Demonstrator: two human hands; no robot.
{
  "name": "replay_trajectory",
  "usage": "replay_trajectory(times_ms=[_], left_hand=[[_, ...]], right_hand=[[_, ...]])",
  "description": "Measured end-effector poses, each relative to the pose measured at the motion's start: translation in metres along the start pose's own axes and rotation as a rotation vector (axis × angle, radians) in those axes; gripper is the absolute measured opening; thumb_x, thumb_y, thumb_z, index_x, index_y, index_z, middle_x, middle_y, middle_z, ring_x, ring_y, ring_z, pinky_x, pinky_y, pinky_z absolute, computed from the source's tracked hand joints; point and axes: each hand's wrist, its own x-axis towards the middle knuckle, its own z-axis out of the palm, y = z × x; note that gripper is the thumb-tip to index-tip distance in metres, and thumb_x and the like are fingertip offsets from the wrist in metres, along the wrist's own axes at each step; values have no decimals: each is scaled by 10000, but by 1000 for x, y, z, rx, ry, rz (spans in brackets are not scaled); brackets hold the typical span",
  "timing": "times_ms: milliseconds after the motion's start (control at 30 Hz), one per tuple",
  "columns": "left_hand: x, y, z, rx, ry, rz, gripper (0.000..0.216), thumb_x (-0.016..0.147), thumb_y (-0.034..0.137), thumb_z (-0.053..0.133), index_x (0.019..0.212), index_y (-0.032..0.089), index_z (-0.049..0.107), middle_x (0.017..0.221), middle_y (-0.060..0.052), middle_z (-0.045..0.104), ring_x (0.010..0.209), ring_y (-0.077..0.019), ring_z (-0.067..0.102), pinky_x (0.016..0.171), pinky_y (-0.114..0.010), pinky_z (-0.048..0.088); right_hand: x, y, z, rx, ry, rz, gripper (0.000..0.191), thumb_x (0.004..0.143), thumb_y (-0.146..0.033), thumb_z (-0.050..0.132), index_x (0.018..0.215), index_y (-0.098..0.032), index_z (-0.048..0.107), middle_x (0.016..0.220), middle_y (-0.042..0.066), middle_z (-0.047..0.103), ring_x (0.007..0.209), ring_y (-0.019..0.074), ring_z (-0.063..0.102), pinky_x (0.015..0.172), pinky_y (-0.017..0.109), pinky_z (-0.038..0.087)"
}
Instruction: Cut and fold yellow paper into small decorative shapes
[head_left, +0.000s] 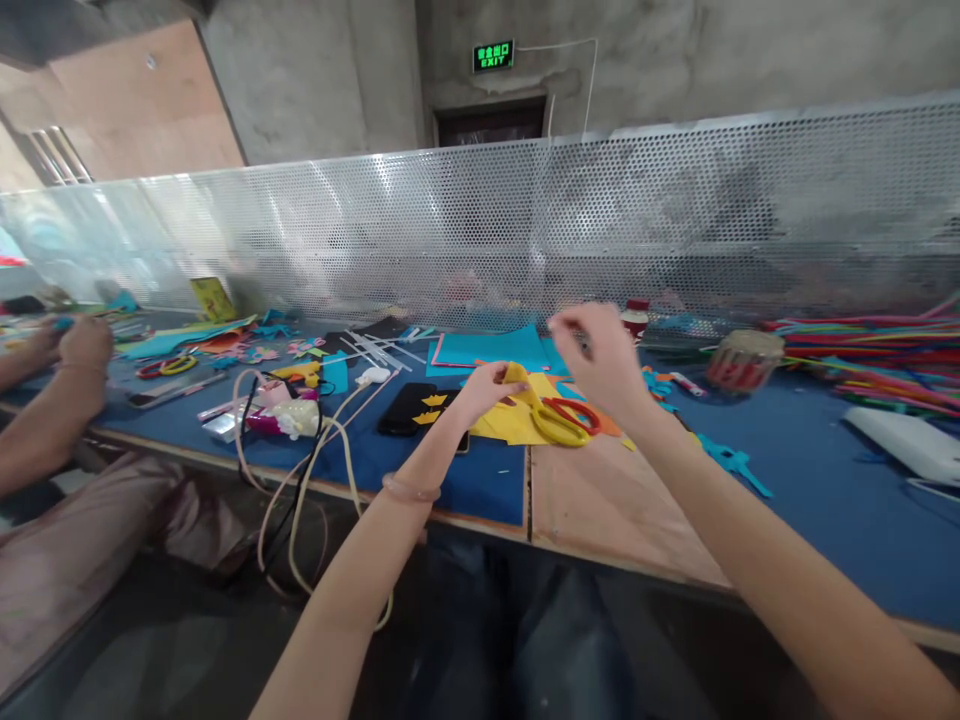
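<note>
My left hand (484,392) is closed, pinching a small curled piece of yellow paper (517,376) between thumb and fingers. Raised to its right, my right hand (600,345) has its fingers curled toward the thumb; motion blurs it, and whatever sits at the fingertips is too small to make out. Below and between both hands lie scissors (561,424) with yellow and orange-red handles. They rest on yellow paper (495,425), with orange paper (609,425) beside it. Small yellow crown-shaped cutouts (433,401) lie on and by a black phone (397,410), left of my left hand.
Blue sheets (491,350) lie behind my hands, against a perforated metal screen (375,240). Colourful pipe cleaners (885,345), a jar (744,360) and a white device (904,440) are at right. Cables (346,460) hang over the edge at left; another person's hands (84,345) are beyond.
</note>
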Motion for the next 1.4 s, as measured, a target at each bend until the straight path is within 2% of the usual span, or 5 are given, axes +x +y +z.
replay_trajectory(times_ms=[167,333,867,1100,1400], left_hand=[[1,0,-2,53,55,15,346,667,372,682,911,139,604,854,-45,630,757,-139,581,603,-224,470],[2,-5,-3,56,73,20,374,672,366,670,954,130,598,912,-68,641,775,-147,581,583,-221,442],[0,-6,-1,13,34,-1,398,678,346,680,997,126,590,971,-90,634,839,-160,592,667,-259,487],[1,-8,-2,28,-66,-130,418,719,431,646,1014,139,593,980,-110,646,803,-180,642,631,-251,479],[3,-9,-2,15,-47,-87,417,707,407,671,998,119,596,942,-107,655,795,-181,648,632,-249,487]], right_hand=[[-27,35,38,246,-266,325,351,854,-456,435,842,-182,655,839,65,668,768,197,587,722,329,437],[-45,55,53,501,-408,424,361,766,-488,533,896,-182,675,894,53,678,814,187,599,741,306,449],[-49,43,50,669,-417,507,350,701,-458,612,869,-158,681,824,37,653,715,143,553,639,264,413],[-51,48,55,704,-384,546,311,701,-428,613,849,-163,680,811,36,653,698,141,556,642,270,420],[-54,55,61,707,-327,546,314,695,-444,638,839,-168,677,770,26,640,675,130,550,607,255,417]])
